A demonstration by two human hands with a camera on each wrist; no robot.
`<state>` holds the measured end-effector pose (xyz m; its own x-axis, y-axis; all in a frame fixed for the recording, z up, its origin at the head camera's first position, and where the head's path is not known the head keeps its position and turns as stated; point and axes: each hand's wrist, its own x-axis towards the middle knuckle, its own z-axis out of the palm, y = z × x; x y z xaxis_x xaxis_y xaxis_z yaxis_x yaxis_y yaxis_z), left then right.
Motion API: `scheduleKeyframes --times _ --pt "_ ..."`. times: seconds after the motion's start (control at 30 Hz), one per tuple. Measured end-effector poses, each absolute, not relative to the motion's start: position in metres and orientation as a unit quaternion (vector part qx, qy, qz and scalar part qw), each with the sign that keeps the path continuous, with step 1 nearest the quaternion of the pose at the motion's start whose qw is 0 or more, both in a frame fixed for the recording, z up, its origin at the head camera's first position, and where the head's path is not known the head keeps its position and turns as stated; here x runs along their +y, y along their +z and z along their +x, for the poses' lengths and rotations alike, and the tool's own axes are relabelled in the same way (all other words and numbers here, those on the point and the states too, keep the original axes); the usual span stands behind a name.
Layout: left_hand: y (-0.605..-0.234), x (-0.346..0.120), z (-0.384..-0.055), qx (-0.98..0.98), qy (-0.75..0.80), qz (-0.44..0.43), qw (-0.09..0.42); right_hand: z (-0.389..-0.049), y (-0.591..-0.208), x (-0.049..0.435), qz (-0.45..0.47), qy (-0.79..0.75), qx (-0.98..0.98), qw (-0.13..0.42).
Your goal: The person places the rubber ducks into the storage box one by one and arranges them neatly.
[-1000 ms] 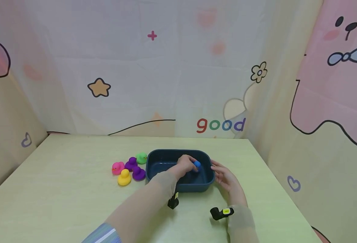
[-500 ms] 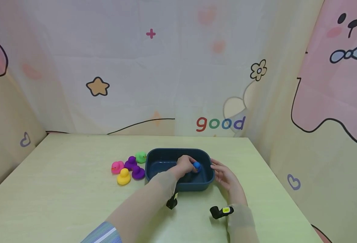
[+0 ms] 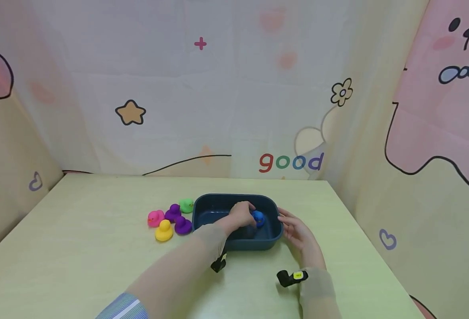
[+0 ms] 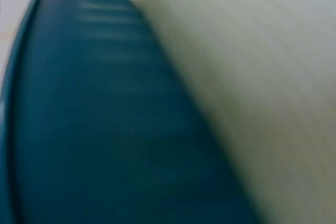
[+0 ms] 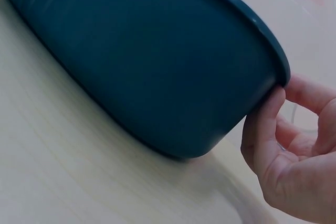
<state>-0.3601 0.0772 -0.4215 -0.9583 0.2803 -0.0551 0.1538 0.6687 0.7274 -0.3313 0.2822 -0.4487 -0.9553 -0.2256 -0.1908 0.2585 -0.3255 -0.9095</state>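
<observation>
A blue rubber duck [image 3: 259,218] sits inside the dark blue tub [image 3: 254,245], near its right end. My left hand [image 3: 241,214] reaches over the front rim into the tub, its fingertips just left of the duck. In the left wrist view the outer wall of the tub [image 4: 105,108] fills much of the picture and the left hand is out of sight. Bent, relaxed fingers of my right hand [image 3: 298,232] touch the tub's right end from outside. The right wrist view has this hand [image 5: 299,166] with its fingertips right at the rim.
Left of the tub, a pink duck [image 3: 155,218], a yellow duck [image 3: 164,231], a green duck [image 3: 186,205] and two purple ducks [image 3: 183,226] stand clustered on the pale table [image 3: 79,248]. A printed cloth backdrop [image 3: 170,133] rises behind the table.
The left hand has let go of the blue duck and drawn slightly left, and its forearm has shifted left too. More of the duck shows. The right hand stays at the tub's end.
</observation>
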Motion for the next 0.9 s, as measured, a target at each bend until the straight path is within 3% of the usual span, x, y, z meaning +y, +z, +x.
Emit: scheduleKeyframes --times 0.6,0.9 --pt "-0.375 -0.02 -0.345 0.882 0.389 0.226 0.143 -0.32 -0.434 0.28 0.003 -0.815 0.559 0.154" --pt "-0.372 -0.104 -0.351 0.859 0.456 0.196 0.128 -0.32 -0.436 0.276 0.007 -0.816 0.557 0.158"
